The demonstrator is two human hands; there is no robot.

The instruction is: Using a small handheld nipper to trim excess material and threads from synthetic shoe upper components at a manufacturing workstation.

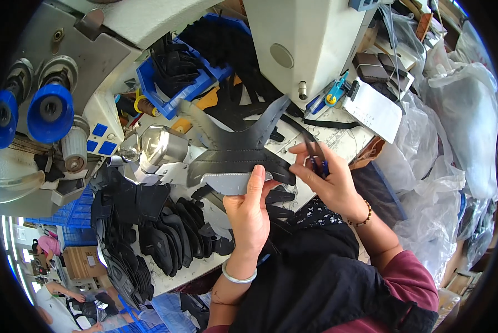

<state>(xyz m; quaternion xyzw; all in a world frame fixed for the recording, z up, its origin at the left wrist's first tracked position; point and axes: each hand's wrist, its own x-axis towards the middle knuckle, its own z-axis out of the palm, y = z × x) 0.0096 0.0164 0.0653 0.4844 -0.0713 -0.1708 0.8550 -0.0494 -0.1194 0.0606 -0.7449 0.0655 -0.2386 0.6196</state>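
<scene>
My left hand [248, 213] grips a black leather-like shoe upper piece [235, 141] with two long strips spreading away from me. Its thumb presses on a grey panel [226, 183] along the near edge, where a line of stitching shows. In my right hand [338, 186] is a pair of dark thread snips [314, 152], its blades pointing up and away. The right thumb and index finger are close to the piece's right end; whether they touch it I cannot tell.
A sewing machine [293, 33] stands ahead, with a metal part [157, 150] left of the piece. Stacks of black cut pieces [165, 238] lie at the near left. Blue bins [165, 102] hold black material behind. Blue-yellow snips [335, 94], a paper [374, 108] and plastic bags [465, 111] are right.
</scene>
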